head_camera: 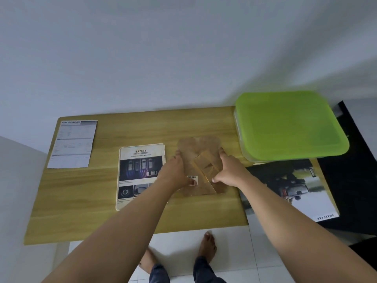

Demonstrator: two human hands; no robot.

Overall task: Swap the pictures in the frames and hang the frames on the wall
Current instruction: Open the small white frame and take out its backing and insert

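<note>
A brown frame back (pixel 201 154) with a fold-out stand and a barcode sticker lies face down in the middle of the wooden table (pixel 102 211). My left hand (pixel 175 172) grips its left edge and my right hand (pixel 229 170) grips its right edge. Just to the left lies a second frame (pixel 138 170), face up, showing a "SAFETY" car picture; my left forearm covers its lower right corner. A loose "SPECIFICATION" sheet (pixel 73 144) rests at the table's far left. A dark car picture (pixel 289 188) lies at the right edge.
A container with a green lid (pixel 289 125) stands at the table's back right, overlapping the dark picture's top. A black surface (pixel 353 180) adjoins the table on the right. The bare wall (pixel 163 58) rises behind. My bare feet stand on white floor tiles below the front edge.
</note>
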